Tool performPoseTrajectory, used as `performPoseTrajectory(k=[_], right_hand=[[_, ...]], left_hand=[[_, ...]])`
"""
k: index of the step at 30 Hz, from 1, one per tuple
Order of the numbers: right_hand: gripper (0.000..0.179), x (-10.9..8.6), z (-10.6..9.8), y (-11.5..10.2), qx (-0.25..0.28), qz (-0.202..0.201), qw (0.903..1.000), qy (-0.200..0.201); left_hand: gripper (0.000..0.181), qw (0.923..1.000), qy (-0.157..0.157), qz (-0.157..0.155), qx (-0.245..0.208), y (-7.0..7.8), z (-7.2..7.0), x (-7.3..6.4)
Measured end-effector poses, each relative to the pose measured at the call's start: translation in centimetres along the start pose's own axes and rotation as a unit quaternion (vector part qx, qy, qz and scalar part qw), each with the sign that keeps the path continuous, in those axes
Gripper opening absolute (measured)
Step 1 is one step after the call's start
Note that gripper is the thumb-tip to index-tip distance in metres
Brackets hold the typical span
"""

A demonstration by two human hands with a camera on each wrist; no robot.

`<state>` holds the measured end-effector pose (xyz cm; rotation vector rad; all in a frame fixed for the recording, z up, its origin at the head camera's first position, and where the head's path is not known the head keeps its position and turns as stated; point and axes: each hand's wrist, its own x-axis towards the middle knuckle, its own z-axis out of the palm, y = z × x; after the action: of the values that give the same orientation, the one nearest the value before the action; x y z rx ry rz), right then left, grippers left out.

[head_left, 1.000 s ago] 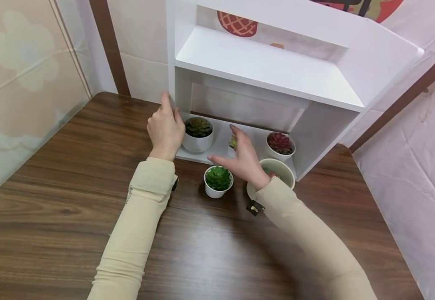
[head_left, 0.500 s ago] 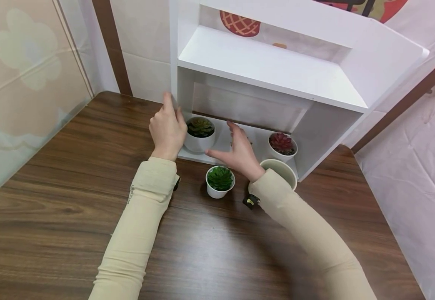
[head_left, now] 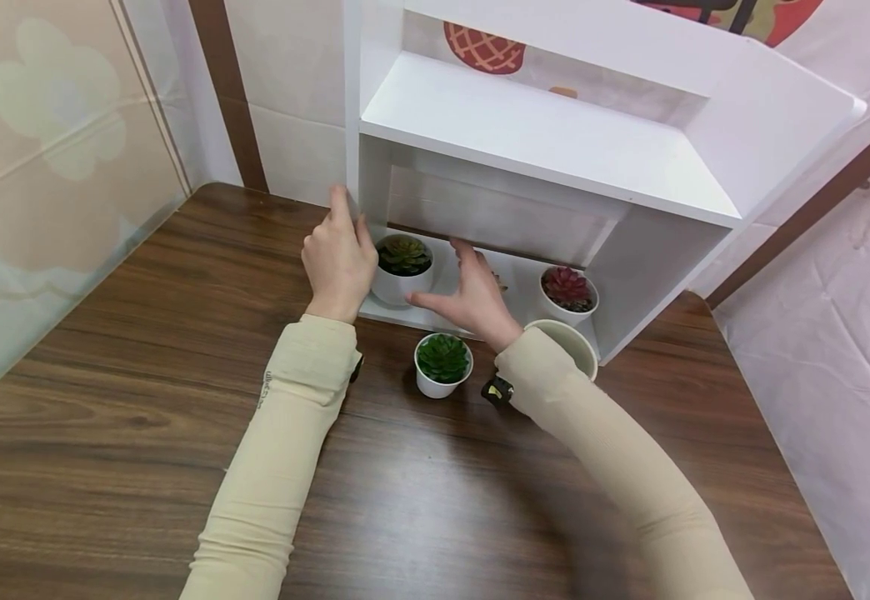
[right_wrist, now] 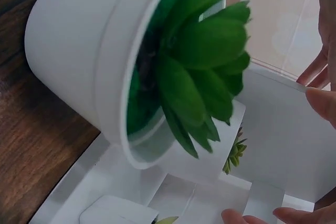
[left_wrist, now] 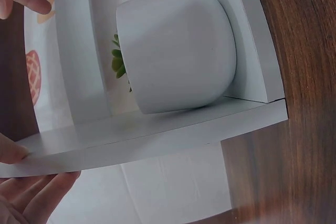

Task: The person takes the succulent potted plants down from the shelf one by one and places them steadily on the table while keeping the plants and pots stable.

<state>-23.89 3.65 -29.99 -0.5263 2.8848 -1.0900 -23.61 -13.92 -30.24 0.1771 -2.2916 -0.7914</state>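
Observation:
My left hand (head_left: pixel 337 262) grips the left side panel (left_wrist: pixel 131 148) of a white shelf unit, thumb on its inner face and fingers on the outer one. Just inside that panel stands a large white pot (left_wrist: pixel 181 51) holding a green succulent (head_left: pixel 403 254). Over the bottom board my right hand (head_left: pixel 480 300) is held with thumb and fingers spread, its thumb tip overlapping that pot in the head view. Nothing shows between its fingers. A small white pot (right_wrist: pixel 118 211) with yellowish leaves is mostly hidden behind the right hand in the head view.
A bright green succulent (head_left: pixel 442 358) in a white pot stands on the brown wooden table (head_left: pixel 142 400), before the shelf. A red succulent (head_left: pixel 566 287) sits at the bottom board's right end. A cream pot (head_left: pixel 570 340), partly covered by my right sleeve, is in front of it.
My right hand has shifted left toward the large white pot, covering more of the small pot behind it. My left hand stays at the side panel.

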Motion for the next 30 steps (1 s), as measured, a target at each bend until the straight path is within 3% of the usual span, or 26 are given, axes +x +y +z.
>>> performPoseTrajectory(k=[8,30], right_hand=[[0.102,1.2,-0.2,-0.5,-0.007,0.026,0.9994,-0.022],[0.114,3.6,0.4,-0.6,-0.016,0.039,0.9943,-0.098]], left_hand=[[0.028,1.0,0.002,-0.003,0.001,0.0,0.0,0.0],[0.028,1.0,0.002,-0.001,0.001,0.0,0.0,-0.1]])
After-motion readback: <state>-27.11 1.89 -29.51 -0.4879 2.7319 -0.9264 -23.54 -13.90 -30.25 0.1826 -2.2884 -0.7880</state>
